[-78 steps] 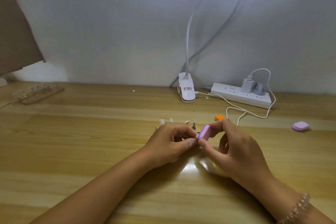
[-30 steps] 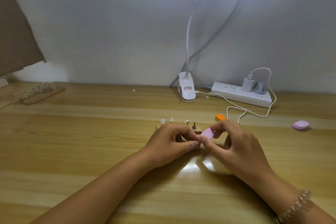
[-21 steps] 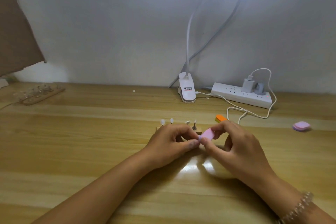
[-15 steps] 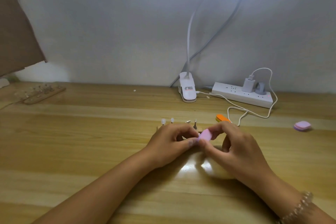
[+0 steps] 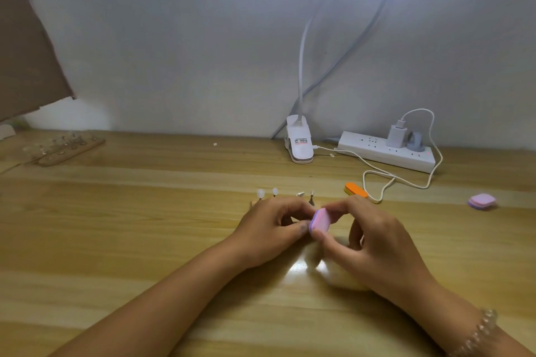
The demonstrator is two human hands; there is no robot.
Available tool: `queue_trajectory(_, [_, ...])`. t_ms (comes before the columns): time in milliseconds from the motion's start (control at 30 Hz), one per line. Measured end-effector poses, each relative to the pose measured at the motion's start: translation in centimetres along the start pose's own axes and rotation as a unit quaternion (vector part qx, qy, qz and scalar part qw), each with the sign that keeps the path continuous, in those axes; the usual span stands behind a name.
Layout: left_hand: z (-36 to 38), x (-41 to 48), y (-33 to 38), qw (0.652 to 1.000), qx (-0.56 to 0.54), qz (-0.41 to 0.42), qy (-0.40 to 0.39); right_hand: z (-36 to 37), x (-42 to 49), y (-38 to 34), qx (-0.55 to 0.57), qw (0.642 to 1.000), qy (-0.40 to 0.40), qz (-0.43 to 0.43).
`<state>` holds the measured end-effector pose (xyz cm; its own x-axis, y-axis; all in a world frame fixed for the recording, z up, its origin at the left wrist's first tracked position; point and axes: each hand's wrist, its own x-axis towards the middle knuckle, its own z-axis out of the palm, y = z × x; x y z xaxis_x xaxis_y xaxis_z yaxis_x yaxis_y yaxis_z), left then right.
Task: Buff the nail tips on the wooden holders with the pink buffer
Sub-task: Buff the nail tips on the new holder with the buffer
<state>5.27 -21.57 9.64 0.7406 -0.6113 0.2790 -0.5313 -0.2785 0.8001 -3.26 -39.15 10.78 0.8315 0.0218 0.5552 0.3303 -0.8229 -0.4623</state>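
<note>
My right hand (image 5: 374, 243) pinches a small pink buffer block (image 5: 320, 220) between thumb and forefinger at the middle of the wooden table. My left hand (image 5: 269, 229) is curled just left of it, thumb and forefinger pinched on something small that the fingers hide, pressed against the buffer. Behind my left hand several nail tips (image 5: 261, 193) stand on thin stems; their wooden holder is mostly hidden by my fingers. A second wooden holder (image 5: 69, 148) with several clear tips lies at the far left.
An orange buffer (image 5: 355, 190) lies just behind my right hand, and another pink buffer (image 5: 482, 200) at the right. A white lamp clamp (image 5: 300, 143), a power strip (image 5: 387, 151) and a looping white cable (image 5: 377, 180) sit along the back wall.
The buffer has turned slightly in my right hand, its pink face now toward me, and shifted in small strokes against what my left fingers hold. Both hands stay in the same spot.
</note>
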Motion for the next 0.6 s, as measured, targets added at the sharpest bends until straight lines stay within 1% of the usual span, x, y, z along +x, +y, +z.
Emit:
queue_trajectory(67, [0.03,0.01,0.01,1.0,0.002,0.0,-0.006,-0.16,0.19,0.45,0.007,0.999,0.025,0.029])
queue_trajectory(100, [0.04,0.0,-0.01,1.0,0.004,-0.002,-0.008,-0.16,0.18,0.42,0.0,0.999,0.025,0.026])
queue_trajectory(200, [0.05,-0.02,0.03,1.0,0.005,-0.021,-0.008,0.01,-0.23,-0.24,-0.022,0.999,-0.011,-0.021])
queue_trajectory(233, [0.04,-0.03,0.09,1.0,0.005,-0.025,-0.007,-0.03,-0.23,-0.31,-0.016,1.0,-0.016,-0.018])
queue_trajectory(300, [0.02,-0.06,0.17,1.0,0.007,-0.025,-0.004,-0.12,0.07,0.13,0.006,1.0,0.008,0.018])
queue_trajectory(367, [0.07,-0.07,0.18,1.0,0.009,-0.022,-0.004,-0.14,0.24,0.56,-0.003,0.999,0.029,0.036])
queue_trajectory(500, [0.03,-0.04,0.18,1.0,0.01,-0.021,-0.005,0.14,-0.46,-0.3,-0.036,0.999,-0.022,-0.031])
queue_trajectory(533, [0.05,0.02,0.16,1.0,0.015,-0.021,-0.005,0.1,-0.39,-0.3,-0.031,0.999,-0.023,-0.027])
queue_trajectory(600, [0.1,0.09,0.09,0.999,0.024,-0.021,-0.001,-0.01,0.08,0.24,-0.005,1.0,0.01,0.011])
